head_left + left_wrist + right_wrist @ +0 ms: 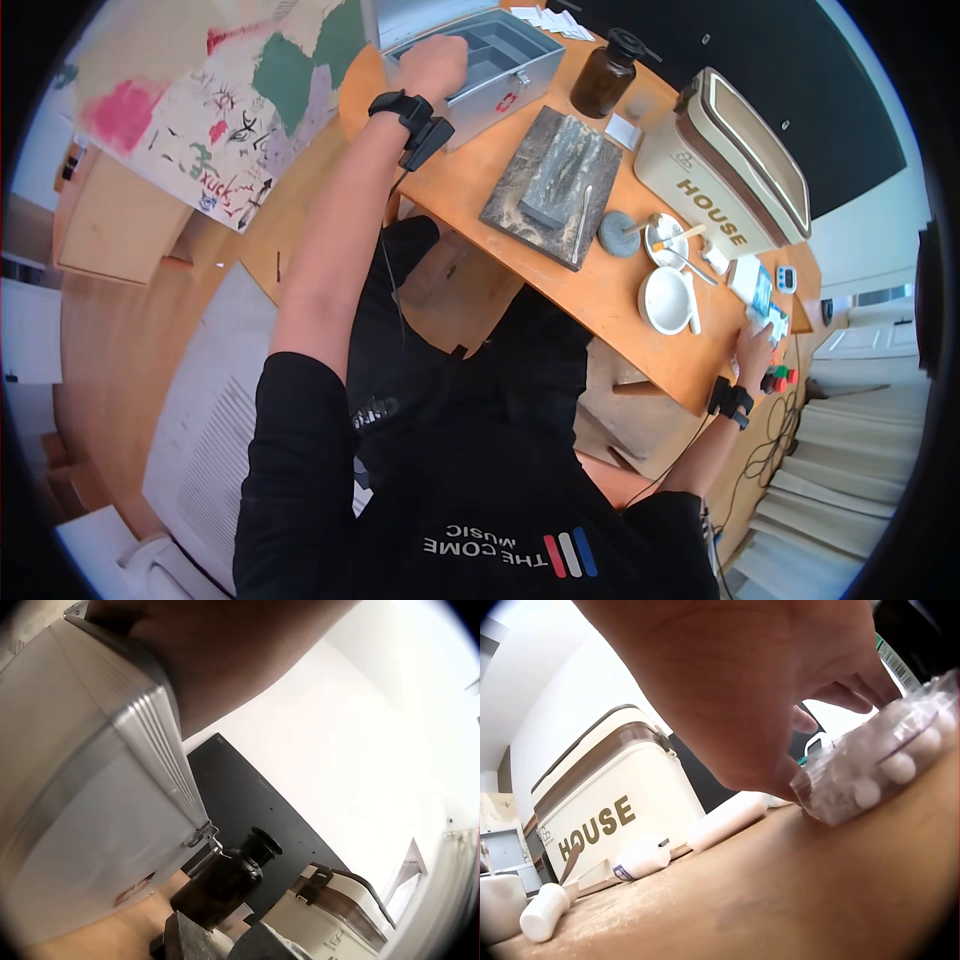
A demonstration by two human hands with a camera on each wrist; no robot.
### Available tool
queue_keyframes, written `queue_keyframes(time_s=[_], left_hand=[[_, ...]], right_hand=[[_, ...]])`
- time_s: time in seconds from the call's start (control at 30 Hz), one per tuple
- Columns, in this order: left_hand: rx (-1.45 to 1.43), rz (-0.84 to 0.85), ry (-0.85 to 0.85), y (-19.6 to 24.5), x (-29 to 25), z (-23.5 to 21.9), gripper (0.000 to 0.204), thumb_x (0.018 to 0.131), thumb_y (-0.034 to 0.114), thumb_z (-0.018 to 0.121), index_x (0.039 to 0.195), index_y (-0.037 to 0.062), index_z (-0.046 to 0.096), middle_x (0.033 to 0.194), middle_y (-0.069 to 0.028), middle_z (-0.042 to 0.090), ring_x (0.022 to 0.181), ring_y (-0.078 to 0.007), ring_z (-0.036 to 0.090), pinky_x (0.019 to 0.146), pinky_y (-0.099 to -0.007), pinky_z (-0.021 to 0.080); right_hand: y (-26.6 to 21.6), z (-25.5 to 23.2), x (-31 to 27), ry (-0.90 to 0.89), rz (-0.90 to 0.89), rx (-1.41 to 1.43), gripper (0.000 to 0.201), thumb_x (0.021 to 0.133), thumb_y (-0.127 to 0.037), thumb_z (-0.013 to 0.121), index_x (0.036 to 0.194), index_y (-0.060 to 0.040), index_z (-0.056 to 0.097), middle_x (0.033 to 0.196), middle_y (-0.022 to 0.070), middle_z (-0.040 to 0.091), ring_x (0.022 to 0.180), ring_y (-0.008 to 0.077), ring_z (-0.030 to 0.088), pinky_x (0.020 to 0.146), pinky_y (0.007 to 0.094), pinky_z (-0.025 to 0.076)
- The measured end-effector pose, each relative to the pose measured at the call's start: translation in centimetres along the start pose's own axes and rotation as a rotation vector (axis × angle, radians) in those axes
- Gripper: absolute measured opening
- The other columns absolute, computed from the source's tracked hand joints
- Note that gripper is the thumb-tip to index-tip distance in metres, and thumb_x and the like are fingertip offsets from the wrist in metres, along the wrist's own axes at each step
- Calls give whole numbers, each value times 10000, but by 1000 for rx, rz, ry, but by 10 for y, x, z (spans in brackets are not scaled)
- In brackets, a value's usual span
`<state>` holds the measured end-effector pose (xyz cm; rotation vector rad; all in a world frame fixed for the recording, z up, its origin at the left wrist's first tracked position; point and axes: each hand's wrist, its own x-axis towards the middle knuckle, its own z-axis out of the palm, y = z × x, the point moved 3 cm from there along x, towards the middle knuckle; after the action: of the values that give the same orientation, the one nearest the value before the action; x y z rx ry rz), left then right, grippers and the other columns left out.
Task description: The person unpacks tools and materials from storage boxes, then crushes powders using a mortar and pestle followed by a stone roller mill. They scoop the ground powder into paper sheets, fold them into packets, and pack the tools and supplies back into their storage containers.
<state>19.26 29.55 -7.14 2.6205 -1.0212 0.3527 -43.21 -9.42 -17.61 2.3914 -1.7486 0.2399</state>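
My left hand (435,65) reaches over the near rim of an open silver metal case (515,95), its fingers hidden inside among the grey compartments. In the left wrist view, the case's ribbed corner and latch show beneath the forearm. At the table's right end, my right hand (755,350) is over a clear plastic bag (877,772) of white balls. The thumb is at the bag's near edge, and the other fingers curl behind it. White packets with blue print (762,292) lie just beyond this hand.
Mid-table lies a dark stone slab (505,205). Behind it stand a brown glass bottle (603,80) and a cream HOUSE box (710,185). A round stone (619,233), a white dish with a brush (675,239), and a white mortar (665,300) sit near the front edge.
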Motion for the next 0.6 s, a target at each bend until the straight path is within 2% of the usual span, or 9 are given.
queue_keyframes(time_s=[0.13, 0.2, 0.23, 0.3, 0.33, 0.4, 0.47, 0.53, 0.6], left_hand=[[-40, 7, 0, -6, -2, 4, 225, 885, 36, 589, 1039, 6, 750, 1114, -241, 726, 1060, -422, 702, 871, -501, 584], [-147, 88, 203, -6, -6, -1, 220, 844, 38, 639, 1051, 4, 706, 1074, -237, 719, 1046, -433, 681, 888, -527, 565], [-152, 83, 207, -6, -6, -1, 220, 844, 38, 639, 1051, 4, 706, 1074, -237, 719, 1046, -433, 681, 888, -527, 565], [-85, 52, 119, -5, -4, 2, 214, 902, 28, 584, 1031, 6, 754, 1102, -225, 730, 1050, -412, 708, 873, -508, 586], [-87, 42, 126, -6, -2, 3, 214, 902, 28, 584, 1031, 6, 754, 1102, -225, 730, 1050, -412, 708, 873, -508, 586], [-55, 13, 28, -7, 3, 8, 204, 898, 27, 587, 1015, 0, 751, 1069, -219, 732, 1020, -413, 711, 860, -516, 587], [-60, 18, 32, -10, 5, 8, 200, 899, 25, 585, 1013, -2, 747, 1074, -218, 730, 1025, -408, 710, 858, -517, 587], [-67, 28, 34, -8, 4, 5, 196, 900, 22, 584, 1011, -3, 744, 1078, -216, 729, 1030, -404, 710, 856, -518, 587], [-126, 100, 212, -5, 1, 1, 208, 912, 24, 580, 1043, -4, 739, 1123, -218, 726, 1072, -391, 706, 877, -511, 585]], right_hand=[[20, 16, 11, -86, 21, 93, 770, 961, -423, 526, 1516, 85, 361, 1222, 423, 630, 1187, 544, 613, 990, 544, 505], [21, 16, 12, -97, 30, 90, 737, 947, -359, 527, 1510, 89, 365, 1232, 421, 625, 1184, 546, 610, 994, 553, 501], [19, 14, 11, -112, 40, 89, 708, 933, -296, 528, 1504, 92, 369, 1242, 419, 621, 1181, 548, 607, 998, 562, 496], [14, 10, 9, -100, 38, 79, 695, 912, -253, 540, 1493, 96, 387, 1226, 411, 631, 1166, 542, 617, 988, 555, 504], [10, 7, 11, -92, 38, 73, 683, 891, -211, 551, 1482, 100, 405, 1210, 404, 642, 1152, 536, 626, 977, 548, 512], [16, 14, 15, -40, -7, 83, 672, 873, -173, 558, 1468, 108, 421, 1197, 400, 649, 1141, 531, 634, 968, 541, 518], [15, 16, 16, 6, -14, 132, 659, 816, -52, 570, 1438, 130, 447, 1158, 393, 662, 1103, 517, 651, 944, 536, 525], [10, 15, 10, 19, -38, 133, 663, 809, -34, 567, 1438, 134, 443, 1144, 389, 665, 1089, 526, 648, 936, 542, 522], [9, 16, 8, 30, -62, 132, 666, 802, -17, 565, 1438, 138, 440, 1130, 385, 667, 1075, 535, 644, 928, 547, 519]])
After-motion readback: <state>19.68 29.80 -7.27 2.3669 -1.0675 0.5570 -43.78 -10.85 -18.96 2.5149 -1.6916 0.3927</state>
